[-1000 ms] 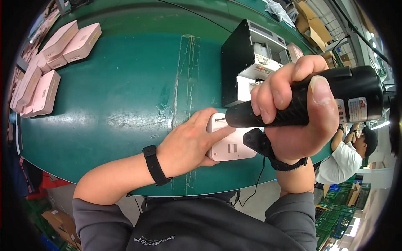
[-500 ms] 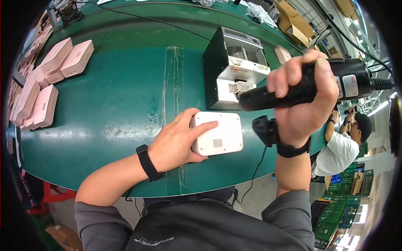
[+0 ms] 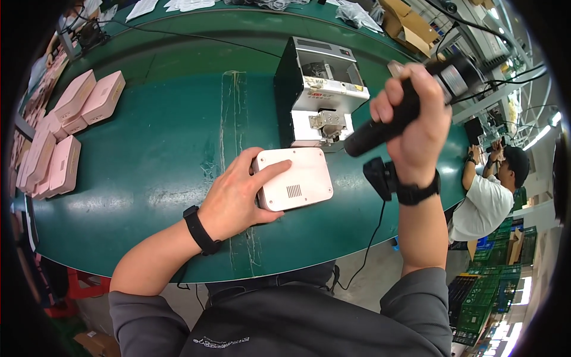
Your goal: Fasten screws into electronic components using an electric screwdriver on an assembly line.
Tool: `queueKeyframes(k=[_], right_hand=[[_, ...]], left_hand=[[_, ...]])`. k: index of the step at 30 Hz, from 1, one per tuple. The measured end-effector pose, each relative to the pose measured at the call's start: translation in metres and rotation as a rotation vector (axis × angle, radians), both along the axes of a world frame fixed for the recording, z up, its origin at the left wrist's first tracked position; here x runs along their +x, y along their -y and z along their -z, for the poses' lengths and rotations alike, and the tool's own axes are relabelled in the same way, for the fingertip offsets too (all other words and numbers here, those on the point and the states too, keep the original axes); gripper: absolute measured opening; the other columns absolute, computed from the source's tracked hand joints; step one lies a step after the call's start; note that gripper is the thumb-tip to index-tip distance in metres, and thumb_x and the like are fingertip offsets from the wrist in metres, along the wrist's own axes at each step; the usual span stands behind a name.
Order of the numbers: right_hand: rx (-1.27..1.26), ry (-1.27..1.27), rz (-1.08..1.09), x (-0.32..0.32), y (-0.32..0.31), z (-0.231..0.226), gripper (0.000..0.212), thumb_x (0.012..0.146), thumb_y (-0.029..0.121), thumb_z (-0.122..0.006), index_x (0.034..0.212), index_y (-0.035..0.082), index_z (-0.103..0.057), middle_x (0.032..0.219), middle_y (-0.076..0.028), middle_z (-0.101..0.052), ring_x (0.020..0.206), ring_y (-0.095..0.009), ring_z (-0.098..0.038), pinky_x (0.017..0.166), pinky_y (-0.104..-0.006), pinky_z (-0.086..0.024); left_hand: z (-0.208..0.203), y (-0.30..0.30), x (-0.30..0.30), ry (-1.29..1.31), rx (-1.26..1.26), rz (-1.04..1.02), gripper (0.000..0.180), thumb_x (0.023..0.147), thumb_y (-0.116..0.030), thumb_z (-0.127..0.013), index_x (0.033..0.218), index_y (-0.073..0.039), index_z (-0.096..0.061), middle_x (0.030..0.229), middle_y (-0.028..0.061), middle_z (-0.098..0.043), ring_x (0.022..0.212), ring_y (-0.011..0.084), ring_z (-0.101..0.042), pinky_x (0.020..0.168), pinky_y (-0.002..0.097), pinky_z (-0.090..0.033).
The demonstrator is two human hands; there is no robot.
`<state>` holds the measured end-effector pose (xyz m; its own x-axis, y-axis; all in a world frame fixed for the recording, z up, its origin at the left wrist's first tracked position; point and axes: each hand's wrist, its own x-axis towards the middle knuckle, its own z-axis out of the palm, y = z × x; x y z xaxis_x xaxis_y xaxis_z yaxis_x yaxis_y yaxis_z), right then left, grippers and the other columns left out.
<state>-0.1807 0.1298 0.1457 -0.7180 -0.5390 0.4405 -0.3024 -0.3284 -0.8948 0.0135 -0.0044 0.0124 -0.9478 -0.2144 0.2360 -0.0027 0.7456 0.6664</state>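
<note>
Centrally, my left hand (image 3: 231,193) clasped a pale pink box (image 3: 309,169) on the green table (image 3: 160,154). Well apart, my right hand (image 3: 421,128) gripped a black power tool (image 3: 375,134) near a desktop machine (image 3: 330,86); a careless swing might have knocked the machine.

Crumpled plastic bags (image 3: 352,14) lie beside an open cardboard box (image 3: 416,43) at upper right, a co-worker (image 3: 486,199) in white is at right near green crates (image 3: 474,318), and a red stool (image 3: 89,285) stands lower left.
</note>
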Motion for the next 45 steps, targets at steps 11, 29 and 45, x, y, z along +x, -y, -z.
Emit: queueKeyframes(k=[11, 29, 45], right_hand=[[0.004, 0.021, -0.094, 0.021, -0.047, 0.013, 0.026, 0.096, 0.030, -0.047, 0.104, 0.006, -0.047, 0.069, -0.004, -0.048, 0.051, -0.014, -0.047, 0.054, -0.0318, -0.042], [0.010, 0.041, -0.172, 0.021, -0.046, 0.037, 0.025, 0.095, 0.031, -0.047, 0.101, 0.007, -0.044, 0.070, -0.004, -0.047, 0.049, -0.014, -0.045, 0.053, -0.0318, -0.041], [-0.066, -0.025, 0.010, -0.021, 0.015, 0.001, 0.023, 0.096, 0.028, -0.052, 0.096, 0.005, -0.052, 0.068, -0.005, -0.048, 0.054, -0.016, -0.048, 0.057, -0.0343, -0.043]], left_hand=[[0.001, -0.002, -0.002, -0.001, -0.001, 0.006, 0.080, 0.060, -0.019, -0.089, 0.133, -0.021, -0.056, 0.128, 0.0177, -0.046, 0.106, 0.0350, -0.060, 0.090, 0.0414, -0.054], [0.000, 0.000, -0.003, -0.018, 0.001, 0.001, 0.082, 0.058, -0.016, -0.089, 0.132, -0.020, -0.056, 0.127, 0.0170, -0.047, 0.104, 0.0342, -0.060, 0.088, 0.0407, -0.054], [-0.001, -0.003, 0.001, -0.005, -0.047, -0.006, 0.080, 0.062, -0.023, -0.088, 0.135, -0.022, -0.054, 0.130, 0.0181, -0.045, 0.108, 0.0350, -0.059, 0.091, 0.0414, -0.053]])
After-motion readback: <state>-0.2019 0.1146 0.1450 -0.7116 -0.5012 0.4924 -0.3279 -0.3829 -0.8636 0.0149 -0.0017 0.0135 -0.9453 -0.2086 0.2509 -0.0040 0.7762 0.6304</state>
